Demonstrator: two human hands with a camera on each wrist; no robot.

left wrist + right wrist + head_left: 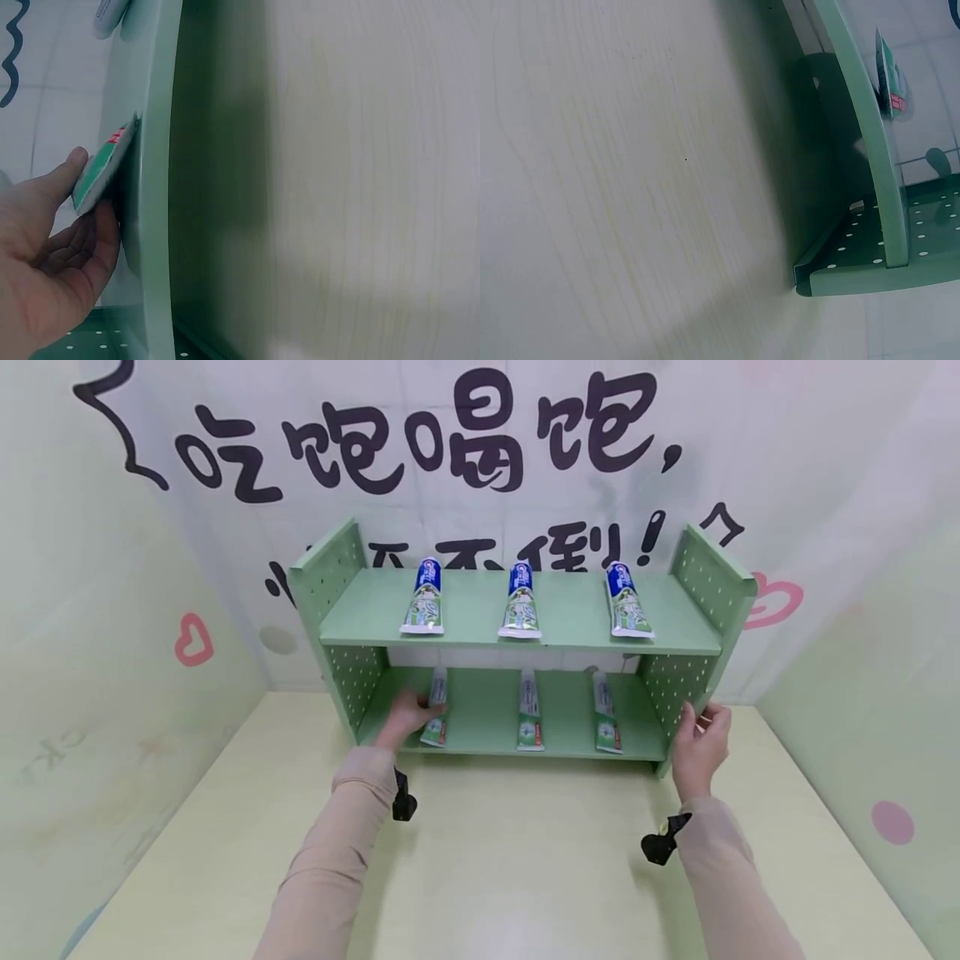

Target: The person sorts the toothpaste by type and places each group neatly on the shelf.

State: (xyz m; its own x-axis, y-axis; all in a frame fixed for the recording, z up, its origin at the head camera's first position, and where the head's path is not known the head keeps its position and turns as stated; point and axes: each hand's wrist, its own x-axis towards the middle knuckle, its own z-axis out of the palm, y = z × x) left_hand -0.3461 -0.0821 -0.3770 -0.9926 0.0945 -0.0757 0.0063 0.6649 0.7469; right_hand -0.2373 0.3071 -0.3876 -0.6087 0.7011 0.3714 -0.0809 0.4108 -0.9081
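A green two-tier shelf rack point(480, 647) stands on the table against the back wall. On its lower shelf my left hand point(408, 717) pinches the leftmost white-and-green toothpaste tube point(437, 718). In the left wrist view the thumb lies on one side of this tube point(101, 172), and the curled fingers are under its other side. Two similar tubes lie to the right, a middle one point(529, 710) and a right one point(606, 714). My right hand point(701, 750) grips the front edge of the perforated right side panel point(675, 689); the right wrist view does not show this hand.
Three blue-and-green toothpaste tubes lie spaced along the upper shelf: a left one point(425, 597), a middle one point(521, 602) and a right one point(627, 602). The pale wooden table point(517, 860) extends in front of the rack. Printed wall panels enclose the back and sides.
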